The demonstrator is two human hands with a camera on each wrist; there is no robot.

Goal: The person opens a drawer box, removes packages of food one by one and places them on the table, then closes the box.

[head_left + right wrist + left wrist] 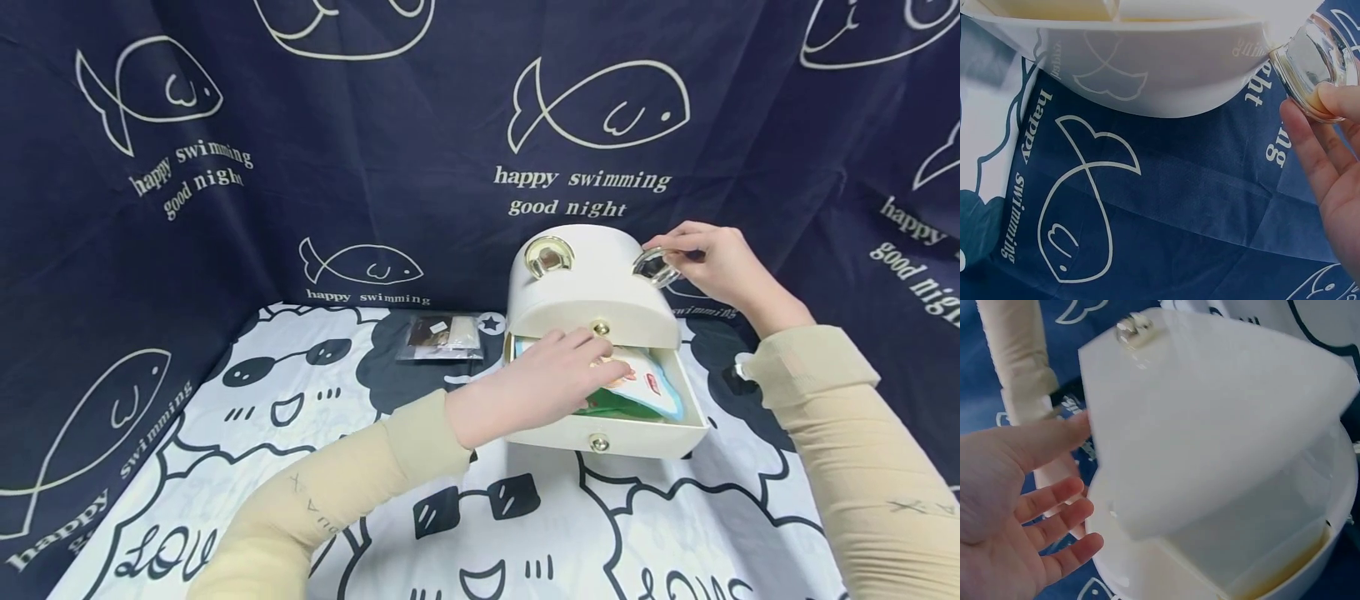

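With the right hand (712, 262), pinching a shiny gold ear (649, 265) between thumb and fingers, at the right side of a white two-drawer storage box (585, 287). With the left hand (551, 373), fingers relaxed and unclenched, reaching over the pulled-out lower drawer (652, 443); perhaps touching the white-and-blue packet (637, 385) inside, hard to tell from above. Beneath that packet, something green (618, 407). Left of the box, flat on the cartoon-print cloth (570, 517), plastic-wrapped packets (442, 335).
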